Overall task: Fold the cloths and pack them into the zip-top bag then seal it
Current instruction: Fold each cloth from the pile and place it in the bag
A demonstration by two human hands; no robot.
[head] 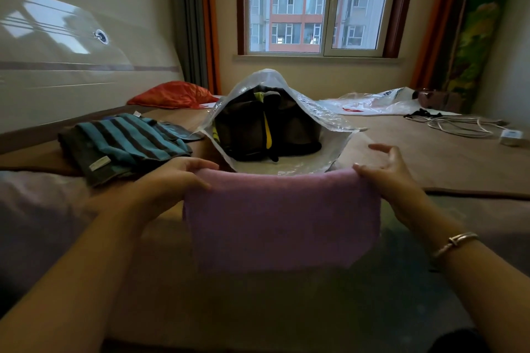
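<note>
Surveying from my remote station, I log the bed (430,157) first: a broad brown surface filling the lower frame, with a window (315,3) set in the far wall. On it, centred and beyond the hands, stands the zip-top bag (329,120), clear plastic, its mouth gaping toward me, unsealed. Dark clothing (258,129) with yellow trim is already packed inside.

Next in size is the pink cloth (282,218). It hangs flat just in front of the bag's mouth, held up by its top edge, which runs level between the two hands and overlaps the bag's lower lip in my view. I cannot tell whether cloth and bag touch.

To the left of the bag lies a striped blue cloth (126,143), folded, resting on the bed and well apart from either hand. A red cloth (172,94) sits further back on that side. A second clear bag (372,103) and a white cable (459,123) lie at the far right.

The left hand (175,180) grips the cloth's upper left corner; its fingers curl over the top edge and down the near face. The right hand (393,178) holds the upper right corner, pinched low between thumb and palm side, while the upper fingers (384,149) stand spread and lifted clear of the fabric. A bracelet (456,241) circles the right wrist.
</note>
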